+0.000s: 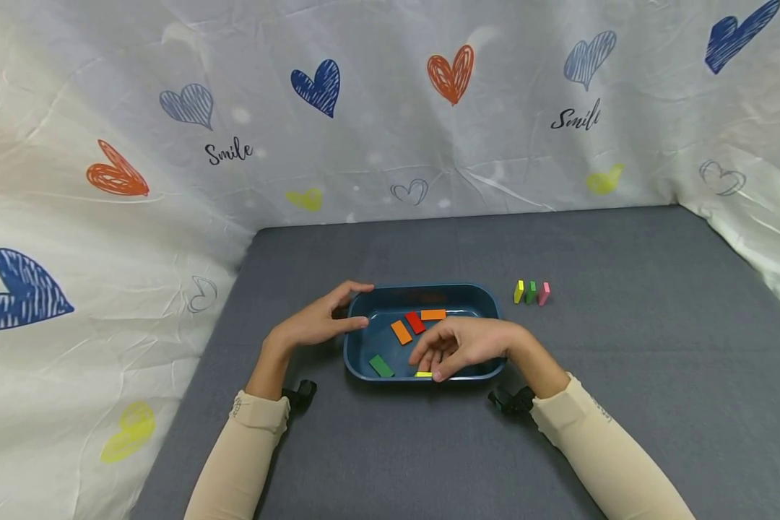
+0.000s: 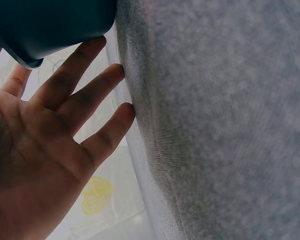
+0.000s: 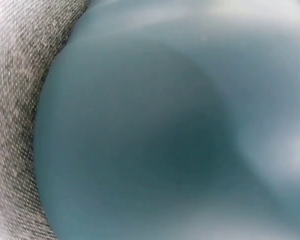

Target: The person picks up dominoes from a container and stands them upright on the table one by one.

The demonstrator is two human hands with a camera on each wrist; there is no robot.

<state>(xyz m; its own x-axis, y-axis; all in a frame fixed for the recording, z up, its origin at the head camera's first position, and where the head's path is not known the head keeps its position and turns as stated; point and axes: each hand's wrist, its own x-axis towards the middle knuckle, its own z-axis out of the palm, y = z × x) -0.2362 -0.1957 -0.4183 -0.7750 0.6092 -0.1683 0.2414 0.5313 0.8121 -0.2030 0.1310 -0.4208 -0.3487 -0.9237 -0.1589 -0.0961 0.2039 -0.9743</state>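
Observation:
A dark blue rectangular tray [image 1: 364, 368] stands on the grey cloth with several small blocks in it. My left hand [image 1: 321, 315] rests at the tray's left end, thumb over the rim. In the left wrist view the left hand [image 2: 50, 125] has its fingers spread and straight, one fingertip at the tray's outer wall [image 2: 65, 25]. My right hand [image 1: 464, 344] reaches into the tray's front right part and pinches a yellow block [image 1: 423, 374] close to the near wall. Blurred blue tray wall [image 3: 140, 125] fills most of the right wrist view; the right hand is hidden there.
Inside the tray lie a green block [image 1: 381, 366], a red block [image 1: 415, 323] and two orange ones, a tilted orange block [image 1: 401, 332] and a flat orange block [image 1: 433, 315]. Yellow [image 1: 518, 292], green [image 1: 531, 292] and pink blocks [image 1: 544, 294] stand upright behind the tray's right end.

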